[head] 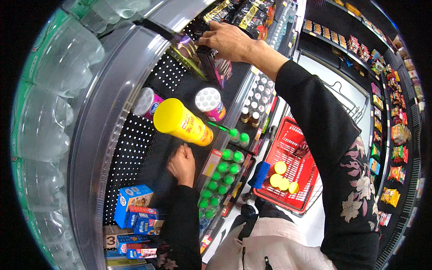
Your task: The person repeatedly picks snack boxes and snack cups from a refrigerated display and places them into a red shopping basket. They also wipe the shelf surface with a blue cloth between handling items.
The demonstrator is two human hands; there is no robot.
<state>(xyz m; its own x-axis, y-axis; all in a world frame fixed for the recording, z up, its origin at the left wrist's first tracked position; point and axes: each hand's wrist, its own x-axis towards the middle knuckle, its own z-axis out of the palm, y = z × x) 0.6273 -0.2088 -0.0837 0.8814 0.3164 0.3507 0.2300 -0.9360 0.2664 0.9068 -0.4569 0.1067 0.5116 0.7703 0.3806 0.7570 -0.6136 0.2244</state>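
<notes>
My right hand (226, 42) reaches to the top of the view, over dark packages (219, 69) with pink and purple print on the black shelf; its fingertips meet a black edge there, and whether they grip it is unclear. My left hand (182, 163) is curled on or just above the shelf, near a tall yellow canister (184, 121), with nothing visible in it. Beyond the canister are two shorter tubs with purple labels and pale dotted lids, one on the left (148, 103) and one on the right (210, 104). Blue snack boxes (133, 206) stand at lower left.
Green-capped bottles (219, 180) fill a lower shelf. A red shopping basket (292, 162) with yellow-lidded items rests in a wire cart at right. Large clear bottles in green-edged packs (50, 114) line the left. Snack racks (398, 152) stand across the aisle. Black packs (251, 17) lie at the top.
</notes>
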